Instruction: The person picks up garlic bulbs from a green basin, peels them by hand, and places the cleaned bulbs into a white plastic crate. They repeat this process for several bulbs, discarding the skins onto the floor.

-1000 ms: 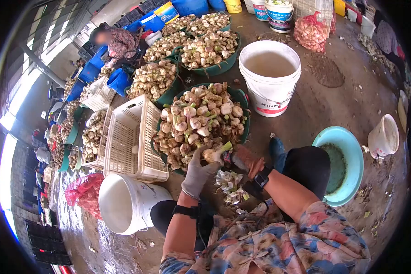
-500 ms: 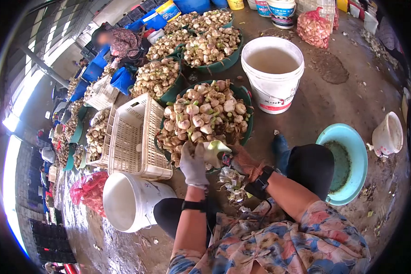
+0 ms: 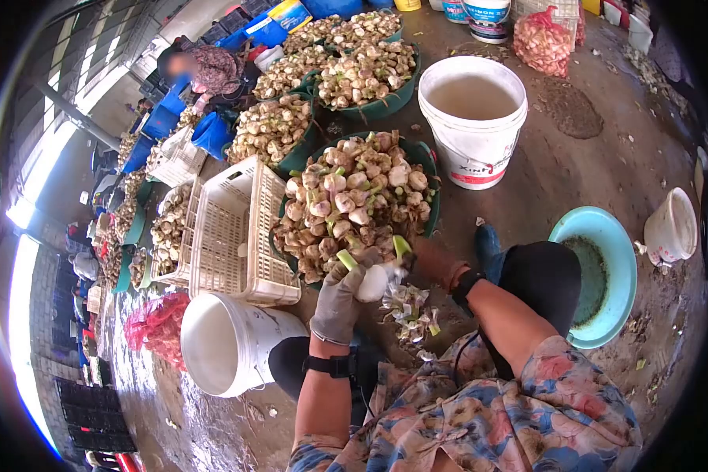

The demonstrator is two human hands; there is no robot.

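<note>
A: Where is the garlic bulb held?
B: Just in front of the green basin, clasped in the gloved left hand.
A: Right hand?
B: Closed beside it; contents cannot be told.

One head-worn camera looks steeply down, close over the lap.

Both forearms reach forward from the flowered sleeves, bare to the wrist, each with a dark band. The left hand, in a grey glove, is raised with its fingers curled closed around something pale. The right hand, in a brownish glove, sits just beside it, fingers bent inward toward the left.
</note>
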